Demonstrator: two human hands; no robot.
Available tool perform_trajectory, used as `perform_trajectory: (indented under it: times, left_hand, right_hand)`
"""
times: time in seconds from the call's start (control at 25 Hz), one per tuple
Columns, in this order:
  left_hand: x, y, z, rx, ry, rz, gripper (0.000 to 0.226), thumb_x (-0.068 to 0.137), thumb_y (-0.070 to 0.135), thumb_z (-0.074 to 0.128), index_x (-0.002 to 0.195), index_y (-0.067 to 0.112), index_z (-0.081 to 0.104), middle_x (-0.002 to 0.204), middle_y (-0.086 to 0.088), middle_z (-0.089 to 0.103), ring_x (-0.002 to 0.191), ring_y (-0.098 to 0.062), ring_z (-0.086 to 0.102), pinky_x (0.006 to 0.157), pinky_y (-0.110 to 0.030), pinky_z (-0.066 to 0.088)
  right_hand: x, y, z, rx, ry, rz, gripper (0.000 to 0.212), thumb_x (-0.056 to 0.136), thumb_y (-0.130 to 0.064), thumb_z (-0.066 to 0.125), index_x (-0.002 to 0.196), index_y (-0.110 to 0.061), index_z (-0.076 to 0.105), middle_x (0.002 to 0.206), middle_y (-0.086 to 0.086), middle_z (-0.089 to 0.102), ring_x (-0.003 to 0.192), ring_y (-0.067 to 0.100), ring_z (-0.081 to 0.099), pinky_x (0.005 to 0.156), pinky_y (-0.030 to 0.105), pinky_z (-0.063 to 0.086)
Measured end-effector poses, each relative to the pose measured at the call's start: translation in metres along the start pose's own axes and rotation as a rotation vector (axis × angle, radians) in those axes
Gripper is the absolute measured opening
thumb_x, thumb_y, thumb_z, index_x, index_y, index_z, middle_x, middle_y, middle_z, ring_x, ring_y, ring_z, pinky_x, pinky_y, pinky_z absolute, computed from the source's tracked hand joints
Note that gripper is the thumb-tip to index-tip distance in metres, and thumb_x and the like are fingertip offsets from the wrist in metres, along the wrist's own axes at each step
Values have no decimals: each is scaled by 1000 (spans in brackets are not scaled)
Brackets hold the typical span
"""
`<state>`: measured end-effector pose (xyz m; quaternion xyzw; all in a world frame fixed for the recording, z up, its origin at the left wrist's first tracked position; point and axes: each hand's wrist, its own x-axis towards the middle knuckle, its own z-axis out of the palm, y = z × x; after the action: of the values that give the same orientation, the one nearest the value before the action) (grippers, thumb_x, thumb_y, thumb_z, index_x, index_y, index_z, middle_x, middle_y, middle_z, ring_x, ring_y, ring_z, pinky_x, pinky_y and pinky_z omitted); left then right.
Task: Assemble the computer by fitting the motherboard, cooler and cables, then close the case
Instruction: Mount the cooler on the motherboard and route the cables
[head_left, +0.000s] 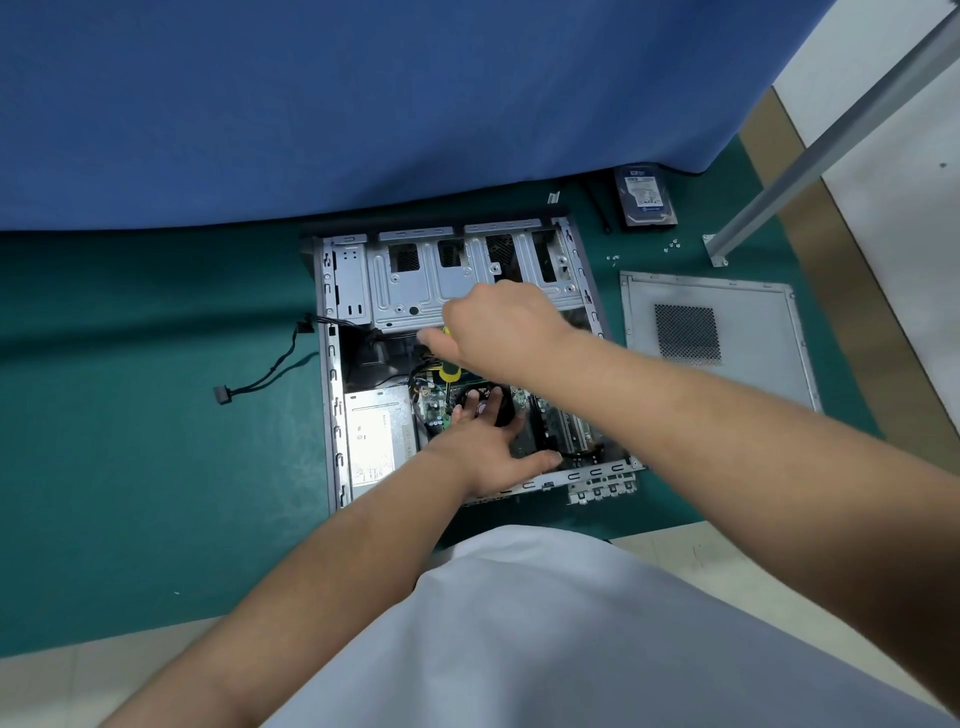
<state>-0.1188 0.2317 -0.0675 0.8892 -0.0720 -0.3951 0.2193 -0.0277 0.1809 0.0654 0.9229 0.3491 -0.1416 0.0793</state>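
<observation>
An open grey computer case (332, 374) lies flat on the green mat. Inside are the green motherboard (434, 408), a silver power supply (374, 439) and a black round cooler (501, 402), mostly hidden by my hands. My right hand (498, 330) grips a yellow-and-black screwdriver (447, 371) that points down at the board beside the cooler. My left hand (488, 447) rests on the cooler with its fingers spread, the thumb near the case's rear edge.
The grey side panel (722, 338) lies flat to the right of the case. A hard drive (644, 195) and several small screws (670, 247) lie at the back right. A black cable with a connector (223, 395) trails left. A blue cloth (363, 104) hangs behind.
</observation>
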Motion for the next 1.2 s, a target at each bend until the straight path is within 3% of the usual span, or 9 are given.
perform_trajectory:
  times: [0.12, 0.32, 0.52, 0.68, 0.8, 0.88, 1.0, 1.08, 1.2]
  left_hand:
    - [1, -2, 1, 2, 1, 0, 101, 82, 94, 24, 163, 36, 13, 170, -2, -20, 155, -35, -22, 124, -48, -8]
    - [2, -1, 2, 27, -1, -2, 101, 81, 95, 21, 164, 37, 12, 170, -3, -20, 155, -36, -22, 124, -47, -8]
    - [3, -1, 1, 38, -9, 1, 100, 82, 94, 21, 164, 37, 12, 170, -3, -20, 155, -36, -22, 124, -47, -8]
    - [2, -2, -1, 36, -16, 3, 100, 84, 92, 24, 164, 35, 12, 170, -3, -19, 155, -36, -19, 125, -48, -5]
    - [1, -1, -2, 43, -13, 5, 98, 85, 91, 25, 164, 34, 12, 171, -3, -19, 155, -36, -20, 125, -49, -4]
    - [3, -1, -3, 35, -18, 0, 98, 85, 91, 25, 164, 34, 14, 170, -2, -20, 155, -36, -20, 125, -49, -3]
    - [2, 0, -1, 61, -19, 0, 98, 84, 92, 22, 164, 36, 13, 170, -3, -19, 155, -37, -20, 125, -50, -5]
    - [3, -2, -1, 50, -17, -4, 99, 83, 93, 21, 164, 37, 12, 170, -2, -19, 155, -37, -21, 125, -49, -6]
    - [4, -2, 1, 46, -1, 11, 99, 83, 93, 21, 164, 36, 14, 170, -4, -18, 155, -37, -21, 125, -48, -8]
  right_hand:
    - [4, -3, 5, -20, 30, -25, 51, 105, -59, 32, 87, -18, 56, 68, -1, 41, 72, 28, 48, 53, 31, 26]
    - [8, 30, -19, 89, -225, -355, 34, 95, -38, 68, 128, -31, 64, 124, -2, 57, 108, 21, 57, 83, 36, 48]
    - [4, 25, -8, 118, -135, -305, 22, 102, -37, 55, 112, -27, 71, 94, -1, 67, 92, 26, 64, 69, 33, 48]
    - [9, -1, 2, 2, 25, -150, 49, 106, -56, 35, 102, -19, 67, 67, -1, 40, 72, 29, 49, 49, 30, 24]
    - [10, -13, 5, -11, 16, -36, 62, 103, -67, 25, 107, -21, 67, 72, 1, 48, 72, 27, 45, 49, 31, 20]
    - [12, -3, -3, 44, -90, -111, 58, 97, -71, 39, 114, -20, 62, 78, 1, 45, 78, 26, 46, 53, 32, 28]
    - [15, 18, -21, 61, -222, -312, 30, 95, -39, 68, 123, -29, 63, 100, -5, 45, 95, 21, 52, 71, 34, 42]
    - [14, 26, -26, 32, -247, -333, 37, 95, -16, 65, 126, -36, 65, 99, -7, 44, 103, 23, 59, 75, 36, 50]
    - [7, 20, -19, 67, -156, -256, 26, 98, -28, 61, 122, -31, 69, 97, 0, 57, 100, 29, 61, 73, 37, 52]
